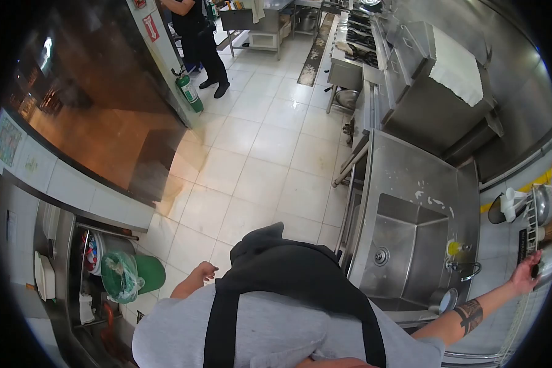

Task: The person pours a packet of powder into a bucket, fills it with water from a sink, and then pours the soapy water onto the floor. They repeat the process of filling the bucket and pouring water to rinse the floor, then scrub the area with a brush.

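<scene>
With twelve at the top of the view, the person's right hand [524, 273] is stretched out to about three o'clock, at the tiled wall beside the sink [420, 267]. A silver-grey vessel [549, 262] lies at roughly two o'clock from that palm, its near end right between the spread fingers and seemingly touching them. Whether they have closed on it cannot be told, since its far part runs into the dark edge of the view. A bristled brush [551, 232] is at one o'clock from the same hand, and a white plastic piece [513, 200] sits higher, near twelve. The curved faucet [472, 270] stands at nine o'clock from it, a yellow item [453, 248] just short of ten, and a round container [446, 300] between eight and nine.

The left hand [205, 270] hangs well apart from the vessel, near the black apron [282, 264], which is at three o'clock from it. Its fingers look curled; whether they hold anything cannot be told. At nine o'clock from it stands a green bin [151, 276]. Towards twelve are a fire extinguisher [189, 92] and, farther off, another person in dark clothes [196, 43].
</scene>
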The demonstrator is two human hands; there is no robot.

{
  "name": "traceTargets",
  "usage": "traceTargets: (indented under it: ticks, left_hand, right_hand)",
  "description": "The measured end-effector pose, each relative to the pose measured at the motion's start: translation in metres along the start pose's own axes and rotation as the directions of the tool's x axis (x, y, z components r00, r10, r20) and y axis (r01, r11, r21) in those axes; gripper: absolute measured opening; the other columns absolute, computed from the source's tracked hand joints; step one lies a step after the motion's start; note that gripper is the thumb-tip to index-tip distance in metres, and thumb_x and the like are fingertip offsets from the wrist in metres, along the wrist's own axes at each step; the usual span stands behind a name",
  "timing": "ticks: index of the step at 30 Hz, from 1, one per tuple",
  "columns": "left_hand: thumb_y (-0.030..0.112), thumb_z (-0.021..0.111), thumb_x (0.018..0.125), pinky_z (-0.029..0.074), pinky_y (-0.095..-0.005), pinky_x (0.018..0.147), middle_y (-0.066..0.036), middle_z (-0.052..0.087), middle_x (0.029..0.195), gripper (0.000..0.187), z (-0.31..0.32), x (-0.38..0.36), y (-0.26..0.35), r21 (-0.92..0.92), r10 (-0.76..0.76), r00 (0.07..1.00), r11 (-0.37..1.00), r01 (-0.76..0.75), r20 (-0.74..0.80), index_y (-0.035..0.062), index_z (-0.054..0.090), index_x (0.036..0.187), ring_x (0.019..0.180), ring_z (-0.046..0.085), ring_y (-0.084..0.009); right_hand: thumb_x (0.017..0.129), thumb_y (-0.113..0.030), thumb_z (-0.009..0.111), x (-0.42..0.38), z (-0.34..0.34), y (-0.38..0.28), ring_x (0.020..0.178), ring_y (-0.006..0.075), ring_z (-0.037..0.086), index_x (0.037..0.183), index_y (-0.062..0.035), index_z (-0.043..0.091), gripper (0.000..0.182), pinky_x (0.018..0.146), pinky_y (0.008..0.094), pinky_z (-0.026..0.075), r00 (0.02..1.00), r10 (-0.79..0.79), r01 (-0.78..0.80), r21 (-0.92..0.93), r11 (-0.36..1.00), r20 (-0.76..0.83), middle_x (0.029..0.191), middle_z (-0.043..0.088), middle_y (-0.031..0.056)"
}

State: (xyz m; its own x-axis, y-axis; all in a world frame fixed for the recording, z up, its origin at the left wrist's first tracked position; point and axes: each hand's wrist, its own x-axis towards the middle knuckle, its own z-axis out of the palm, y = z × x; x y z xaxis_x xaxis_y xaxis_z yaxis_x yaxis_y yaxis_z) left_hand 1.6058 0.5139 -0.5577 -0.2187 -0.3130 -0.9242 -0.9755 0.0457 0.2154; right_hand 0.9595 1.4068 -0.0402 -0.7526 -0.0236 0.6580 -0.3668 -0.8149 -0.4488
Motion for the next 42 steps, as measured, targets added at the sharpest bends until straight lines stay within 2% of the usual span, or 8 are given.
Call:
traceTargets:
  ticks: [7, 9, 12, 15, 23, 29, 34, 42]
  left_hand:
    - [0.034, 0.062, 0.087, 0.056, -0.0374, 0.065, -0.015, 0.071, 0.081, 0.037, -0.033, 0.036, 0.071, -0.012, 0.175, 0.952, 0.983, -0.184, -0.251, -0.0017, 0.072, 0.090, 0.070, 0.068, -0.0240]
    - [0.031, 0.063, 0.083, 0.055, -0.0371, 0.071, -0.017, 0.072, 0.086, 0.037, -0.043, 0.029, 0.103, 0.037, 0.339, 0.880, 0.937, -0.347, -0.332, -0.0017, 0.072, 0.097, 0.073, 0.069, -0.0247]
    - [0.033, 0.063, 0.083, 0.054, -0.0380, 0.078, -0.019, 0.072, 0.090, 0.040, -0.052, 0.018, 0.140, -0.009, 0.418, 0.833, 0.892, -0.451, -0.362, -0.0022, 0.071, 0.101, 0.077, 0.070, -0.0277]
    - [0.034, 0.062, 0.083, 0.054, -0.0390, 0.079, -0.018, 0.072, 0.093, 0.041, -0.057, 0.022, 0.149, 0.080, 0.489, 0.817, 0.868, -0.489, -0.305, -0.0011, 0.071, 0.103, 0.082, 0.070, -0.0284]
    - [0.026, 0.060, 0.086, 0.057, -0.0384, 0.067, -0.014, 0.070, 0.094, 0.036, -0.066, 0.040, 0.085, 0.204, 0.289, 0.957, 0.937, -0.285, 0.009, 0.0086, 0.068, 0.117, 0.078, 0.068, -0.0253]
    - [0.035, 0.062, 0.091, 0.051, -0.0355, 0.053, -0.009, 0.067, 0.087, 0.039, -0.115, 0.059, 0.075, 0.451, 0.232, 0.955, 0.844, -0.291, 0.183, 0.0006, 0.066, 0.110, 0.066, 0.064, -0.0203]
    - [0.030, 0.059, 0.092, 0.050, -0.0358, 0.055, -0.008, 0.066, 0.086, 0.036, -0.164, 0.108, 0.110, 0.645, 0.206, 0.921, 0.662, -0.381, 0.332, 0.0005, 0.063, 0.111, 0.072, 0.064, -0.0197]
    - [0.023, 0.054, 0.092, 0.049, -0.0371, 0.057, -0.012, 0.066, 0.086, 0.026, -0.185, 0.147, 0.185, 0.596, 0.312, 0.912, 0.690, -0.410, 0.265, 0.0010, 0.059, 0.106, 0.072, 0.066, -0.0230]
  right_hand:
    - [0.094, -0.010, 0.054, 0.037, -0.056, -0.069, 0.097, 0.0320, 0.052, 0.134, 0.0123, 0.037, 0.049, 0.084, 0.0434, 0.046, 0.921, 0.102, -0.027, 0.200, 0.979, -0.377, 0.117, 0.053, 0.0226]
    - [0.096, -0.008, 0.055, 0.061, -0.096, -0.099, 0.093, 0.0256, 0.053, 0.132, 0.0089, 0.044, 0.041, 0.078, 0.0352, 0.046, 0.971, 0.045, -0.109, -0.268, 0.957, -0.235, 0.113, 0.057, 0.0198]
    - [0.098, -0.008, 0.053, 0.067, -0.071, -0.084, 0.098, 0.0257, 0.057, 0.130, 0.0094, 0.046, 0.038, 0.084, 0.0354, 0.047, 0.922, 0.385, -0.373, -0.163, 0.913, 0.047, 0.115, 0.059, 0.0187]
    - [0.099, -0.011, 0.053, 0.018, 0.069, 0.017, 0.107, 0.0260, 0.058, 0.126, 0.0106, 0.051, 0.035, 0.091, 0.0362, 0.047, 0.834, -0.277, -0.059, -0.576, 0.815, -0.478, 0.121, 0.059, 0.0165]
    - [0.092, -0.017, 0.063, -0.017, -0.032, -0.067, 0.097, 0.0217, 0.060, 0.115, -0.0001, 0.060, 0.029, 0.090, 0.0363, 0.050, 0.533, -0.313, -0.474, -0.584, 0.660, -0.786, 0.107, 0.063, 0.0098]
    - [0.088, -0.016, 0.068, -0.208, 0.188, -0.014, 0.090, 0.0209, 0.060, 0.105, -0.0003, 0.061, 0.024, 0.080, 0.0376, 0.049, 0.744, -0.236, -0.451, -0.730, 0.513, -0.625, 0.096, 0.062, 0.0063]
    - [0.084, -0.020, 0.075, -0.451, 0.344, 0.077, 0.052, 0.0153, 0.050, 0.085, -0.0051, 0.061, 0.020, 0.048, 0.0300, 0.042, 0.254, -0.719, -0.617, -0.681, 0.395, -0.647, 0.071, 0.055, 0.0054]
    - [0.089, -0.027, 0.066, -0.890, 0.554, 0.186, 0.040, 0.0152, 0.044, 0.081, -0.0044, 0.051, 0.028, 0.034, 0.0335, 0.038, -0.376, -0.763, -0.851, -0.129, 0.509, -0.525, 0.057, 0.046, 0.0028]
